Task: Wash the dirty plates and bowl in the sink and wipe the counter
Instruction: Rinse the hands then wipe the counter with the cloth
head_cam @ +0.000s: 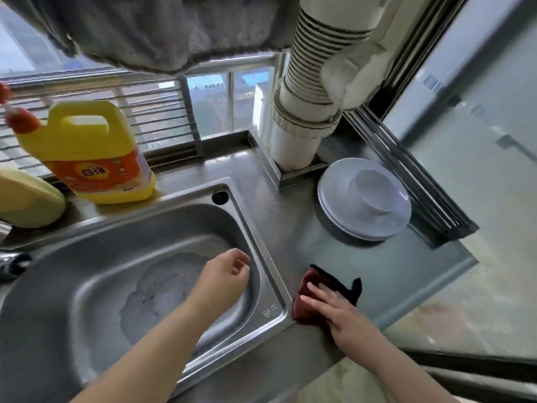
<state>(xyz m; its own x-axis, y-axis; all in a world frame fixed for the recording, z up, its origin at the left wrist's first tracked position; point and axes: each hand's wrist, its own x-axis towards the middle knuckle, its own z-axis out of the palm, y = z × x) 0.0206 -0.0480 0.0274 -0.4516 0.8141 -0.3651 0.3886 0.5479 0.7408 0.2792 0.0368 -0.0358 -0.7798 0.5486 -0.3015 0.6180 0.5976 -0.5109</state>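
Right hand [338,308]: flat, fingers straight, pressing a dark red cloth [319,298] onto the steel counter [293,228], at four o'clock in view.
Left hand [223,276]: hangs over the sink [87,271] basin, fingers loosely curled, holding nothing.
Key relation: unwiped counter stretches from the cloth toward one o'clock, its long axis running away from the person; the right hand is the nearer one.
Plates [343,225]: white, stacked at two o'clock on the counter, well apart from the cloth.
Bowl [377,189]: upside down on the stack; washing looks finished.
Detergent jug [87,152]: yellow, ten o'clock, behind the sink.
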